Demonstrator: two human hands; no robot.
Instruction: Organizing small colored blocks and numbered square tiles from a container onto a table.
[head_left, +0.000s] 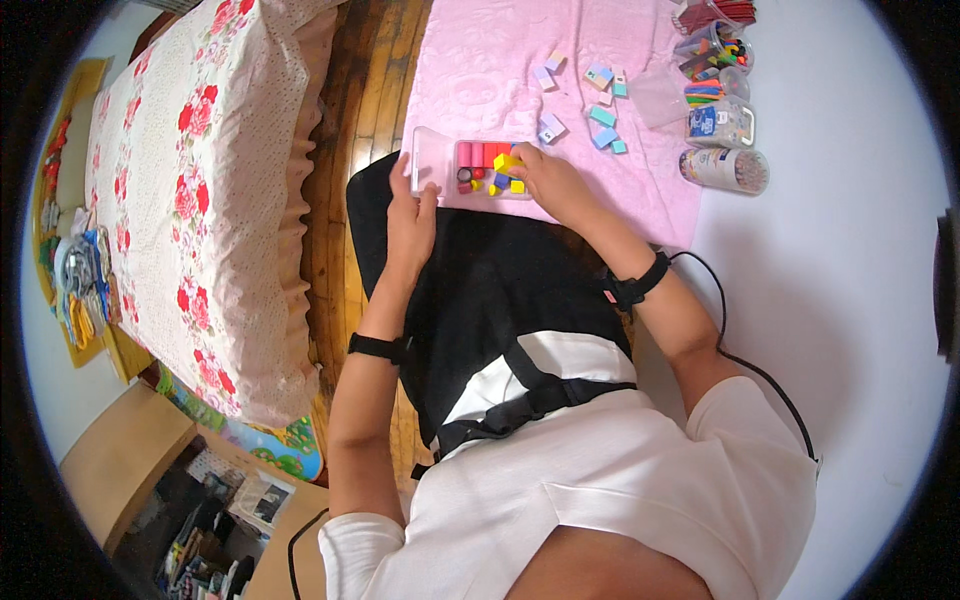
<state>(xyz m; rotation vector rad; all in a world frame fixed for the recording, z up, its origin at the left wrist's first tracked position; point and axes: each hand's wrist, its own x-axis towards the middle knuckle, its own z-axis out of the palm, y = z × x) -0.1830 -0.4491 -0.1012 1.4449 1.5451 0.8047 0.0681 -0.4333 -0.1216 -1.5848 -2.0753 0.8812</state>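
Note:
A clear plastic box (455, 196) with its hinged lid (433, 159) swung out to the left lies at the near edge of a pink towel. Inside are red blocks (491, 154), pink cylinders (471, 154), and small red, yellow and blue pieces. My left hand (411, 217) holds the lid's near left corner between fingers and thumb. Over the box's right side, my right hand (551, 180) pinches a yellow block (506, 163) between thumb and fingertips. Part of the box's right end is hidden behind that hand.
On the pink towel (480, 67), pastel blocks (602, 116) lie scattered beyond my right hand, some bearing numbers. Several containers (720, 124) line the towel's right side. A black cable (724, 315) runs past my right arm. A flowered bed (217, 187) stands left across the wooden floor.

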